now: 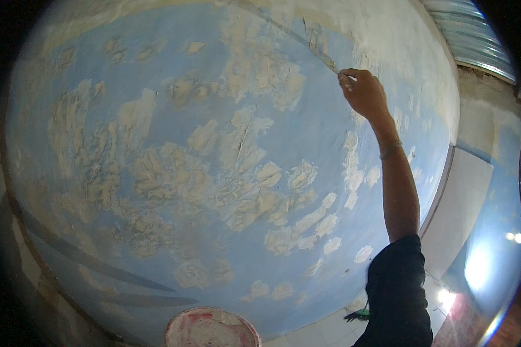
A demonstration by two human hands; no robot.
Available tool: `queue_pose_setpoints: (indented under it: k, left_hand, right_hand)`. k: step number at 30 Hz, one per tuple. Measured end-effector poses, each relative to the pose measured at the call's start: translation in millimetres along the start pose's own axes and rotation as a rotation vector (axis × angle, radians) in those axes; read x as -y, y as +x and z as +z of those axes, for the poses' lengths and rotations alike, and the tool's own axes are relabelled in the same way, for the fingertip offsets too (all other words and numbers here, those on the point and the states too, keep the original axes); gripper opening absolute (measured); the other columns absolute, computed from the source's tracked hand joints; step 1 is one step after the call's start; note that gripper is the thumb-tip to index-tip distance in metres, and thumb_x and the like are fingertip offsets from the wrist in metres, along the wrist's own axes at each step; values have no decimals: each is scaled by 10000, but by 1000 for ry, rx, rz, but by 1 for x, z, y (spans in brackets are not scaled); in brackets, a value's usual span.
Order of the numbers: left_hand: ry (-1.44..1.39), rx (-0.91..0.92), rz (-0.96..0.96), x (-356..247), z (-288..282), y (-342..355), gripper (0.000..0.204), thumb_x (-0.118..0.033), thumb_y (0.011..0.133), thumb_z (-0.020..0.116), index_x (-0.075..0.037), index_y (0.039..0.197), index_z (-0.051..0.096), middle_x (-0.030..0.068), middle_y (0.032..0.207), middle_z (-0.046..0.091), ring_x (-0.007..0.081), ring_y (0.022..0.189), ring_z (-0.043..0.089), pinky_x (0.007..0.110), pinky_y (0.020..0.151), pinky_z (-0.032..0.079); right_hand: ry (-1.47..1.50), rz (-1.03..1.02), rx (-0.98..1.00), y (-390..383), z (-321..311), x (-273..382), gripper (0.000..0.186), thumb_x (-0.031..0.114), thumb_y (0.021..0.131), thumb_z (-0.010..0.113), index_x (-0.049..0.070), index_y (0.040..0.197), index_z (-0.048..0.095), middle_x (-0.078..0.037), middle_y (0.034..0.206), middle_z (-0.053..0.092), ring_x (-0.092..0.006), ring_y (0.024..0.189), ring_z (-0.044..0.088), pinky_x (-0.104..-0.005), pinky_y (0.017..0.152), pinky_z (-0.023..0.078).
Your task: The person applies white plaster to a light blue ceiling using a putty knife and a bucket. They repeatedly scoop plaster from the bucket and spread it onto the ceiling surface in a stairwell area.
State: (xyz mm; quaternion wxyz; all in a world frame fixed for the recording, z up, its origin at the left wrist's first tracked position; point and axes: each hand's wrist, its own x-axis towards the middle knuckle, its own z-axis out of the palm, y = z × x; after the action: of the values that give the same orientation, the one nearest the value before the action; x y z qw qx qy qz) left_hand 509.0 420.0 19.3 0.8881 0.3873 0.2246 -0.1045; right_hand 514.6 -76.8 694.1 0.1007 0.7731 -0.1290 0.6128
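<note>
My right hand [362, 89] is raised high on the right of the view, its fingers closed on a thin putty knife [327, 58] held against the upper part of a pale blue wall [318, 133]. The wall carries many rough off-white filler patches [237, 150], thickest through the middle and upper left. A round container [211, 327] with pale paste and red stains shows at the bottom edge. My left hand is not visible.
A corrugated metal sheet [474, 26] is overhead at the upper right. A white board [457, 208] leans along the right side wall near bright lights. Pale floor tiles [324, 332] show below, with a dark bristly object [353, 317] at the wall's foot.
</note>
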Motion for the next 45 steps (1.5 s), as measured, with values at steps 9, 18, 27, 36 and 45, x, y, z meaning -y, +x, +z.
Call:
queue_pose_setpoints:
  k: [9, 18, 27, 36, 45]
  left_hand:
    - [-49, 35, 24, -2, -4, 3, 598, -513, 972, 644, -96, 1388, 540, 112, 1086, 690, 158, 480, 527, 263, 370, 422]
    - [-53, 297, -15, 3, -32, 21, 594, -512, 971, 646, -94, 1382, 547, 104, 1093, 682, 150, 528, 555, 268, 390, 436]
    - [8, 141, 47, 5, -23, 19, 562, -506, 975, 647, -106, 1361, 571, 93, 1031, 696, 130, 515, 537, 246, 384, 413]
    - [24, 123, 77, 12, -25, 20, 543, -500, 978, 645, -111, 1352, 583, 78, 1017, 700, 119, 526, 540, 240, 380, 403]
    - [62, 37, 10, 9, -32, 21, 469, -446, 996, 628, -129, 1341, 603, 25, 1064, 702, 93, 638, 577, 217, 441, 421]
  right_hand:
    - [-44, 16, -135, -5, 51, 25, 235, 284, 1012, 530, 130, 1147, 645, -201, 879, 735, -435, 797, 719, -539, 737, 577]
    - [-5, 121, -226, 8, 20, 20, 236, 307, 1012, 557, 141, 1117, 687, -207, 960, 742, -431, 887, 715, -529, 800, 560]
    - [38, 155, -39, -29, 24, 34, 264, 299, 988, 572, 120, 1117, 716, -199, 976, 749, -407, 944, 717, -504, 871, 555]
    - [-50, 22, -11, -32, 78, 93, 257, 296, 1024, 520, 65, 1088, 613, -255, 838, 721, -461, 783, 717, -563, 727, 565]
    - [-11, 112, -238, -15, 74, 85, 217, 272, 1014, 564, 98, 1138, 603, -216, 707, 686, -426, 676, 704, -533, 596, 535]
